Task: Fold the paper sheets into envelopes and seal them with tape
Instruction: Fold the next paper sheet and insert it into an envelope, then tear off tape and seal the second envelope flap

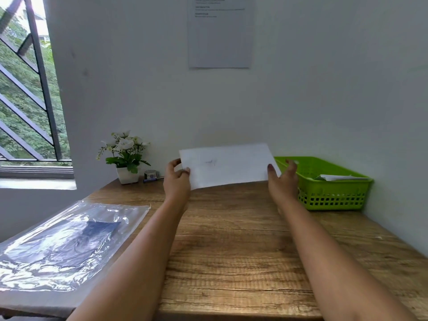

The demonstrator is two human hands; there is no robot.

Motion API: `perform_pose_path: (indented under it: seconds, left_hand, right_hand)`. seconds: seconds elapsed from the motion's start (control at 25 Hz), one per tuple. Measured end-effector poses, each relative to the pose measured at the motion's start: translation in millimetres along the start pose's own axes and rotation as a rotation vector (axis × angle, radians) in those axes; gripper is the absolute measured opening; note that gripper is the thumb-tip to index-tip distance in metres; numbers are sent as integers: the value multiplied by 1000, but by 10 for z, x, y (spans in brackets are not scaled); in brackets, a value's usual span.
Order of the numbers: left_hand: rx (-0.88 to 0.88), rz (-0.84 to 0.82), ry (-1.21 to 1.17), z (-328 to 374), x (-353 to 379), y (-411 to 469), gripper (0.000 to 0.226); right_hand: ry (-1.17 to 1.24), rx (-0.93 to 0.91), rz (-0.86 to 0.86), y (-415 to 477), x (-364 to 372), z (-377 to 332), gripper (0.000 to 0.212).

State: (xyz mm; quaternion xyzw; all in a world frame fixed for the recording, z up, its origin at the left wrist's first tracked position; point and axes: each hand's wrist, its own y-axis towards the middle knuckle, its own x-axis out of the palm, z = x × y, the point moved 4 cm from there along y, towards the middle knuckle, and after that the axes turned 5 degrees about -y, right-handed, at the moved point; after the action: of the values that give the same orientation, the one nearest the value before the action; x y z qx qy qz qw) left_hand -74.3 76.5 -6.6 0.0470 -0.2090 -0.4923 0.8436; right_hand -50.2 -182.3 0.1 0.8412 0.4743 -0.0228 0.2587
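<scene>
- The paper sheet (228, 164) is held above the desk (231, 239), long axis running left-right.
- Its ends are pinched by the left hand (177, 179) and right hand (281, 180).

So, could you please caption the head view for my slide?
Both hands, left and right, hold a paper sheet above the wooden table.

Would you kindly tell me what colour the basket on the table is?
The basket is bright lime green, seen clearly in the head view.
</scene>
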Motion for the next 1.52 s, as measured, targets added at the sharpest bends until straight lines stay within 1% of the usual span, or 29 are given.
perform_pose_path:
  seconds: [0.08, 0.12, 0.16, 0.28, 0.36, 0.4, 0.48, 0.52, 0.6, 0.68, 0.72, 0.84, 0.92, 1.0, 1.04, 1.12, 1.2, 1.24, 1.28, 1.32, 1.36, 1.44, 1.48, 1.52]
  left_hand:
    - [-202, -21, -46, -95, -32, 27, 38]
    - [-259, -41, -24, -138, -38, 36, 39]
    - [-293, -65, 26, -170, -36, 35, 38]
    - [-280, -85, 329, -233, -73, 66, 28]
    - [-273, -83, 479, -216, -96, 52, 18]
    - [-281, -99, 525, -217, -99, 42, 16]
    - [-278, -161, 565, -255, -84, 57, 17]
    - [-262, -184, 589, -265, -79, 55, 18]
    - [-203, -211, 710, -250, -67, 35, 19]
    - [-105, -252, 915, -239, -40, 15, 26]
    - [-68, -265, 982, -241, -24, 10, 26]
    - [-4, -268, 1075, -248, 11, -14, 17]
    - [57, -260, 1137, -252, 26, -45, 16]
    - [97, -245, 1237, -247, 33, -82, 19]
    - [111, -238, 1326, -232, 36, -111, 21]
    - [188, -223, 1529, -174, 76, -180, 26]
    - [352, -266, 1674, -152, 204, -280, 30]
    - [439, -321, 1701, -174, 289, -332, 32]
    - [510, -409, 1695, -227, 375, -385, 34]
    - [531, -522, 1642, -291, 444, -420, 35]
    - [481, -632, 1546, -355, 489, -433, 36]
    - [258, -753, 1354, -435, 502, -424, 39]
    - [175, -780, 1323, -463, 488, -407, 42]
    - [137, -801, 1349, -484, 484, -390, 45]
  right_hand:
    - [188, 208, -147, 53, 114, 188, 63]
    - [250, 272, -186, 77, 150, 266, 62]
    - [269, 297, -192, 101, 156, 312, 60]
    - [150, 242, -144, 157, 52, 328, 42]
    - [75, 221, -172, 152, -4, 301, 32]
    - [17, 212, -182, 162, -13, 309, 34]
    - [-236, 186, -204, 181, -18, 320, 43]
    - [-386, 173, -238, 171, -9, 308, 46]
    - [-657, 150, -348, 138, 25, 318, 48]
    - [-855, 115, -457, 87, 74, 327, 49]
    - [-917, 112, -485, 72, 85, 330, 50]
    - [-1074, 109, -484, 28, 67, 328, 57]
    - [-1180, 26, -451, -25, 49, 258, 53]
    - [-1230, -141, -482, -97, 119, 173, 47]
    - [-1213, -215, -526, -151, 177, 132, 45]
    - [-1150, -321, -658, -250, 347, 96, 47]
    - [-1040, -366, -830, -355, 531, 112, 50]
    - [-991, -391, -900, -417, 599, 103, 49]
    - [-963, -406, -956, -469, 639, 92, 49]
    - [-955, -413, -987, -498, 660, 88, 51]
    - [-964, -412, -999, -518, 665, 87, 53]
    - [-989, -400, -1013, -545, 652, 84, 55]
    - [-993, -389, -1018, -551, 651, 87, 56]
    - [-995, -368, -1016, -544, 650, 97, 58]
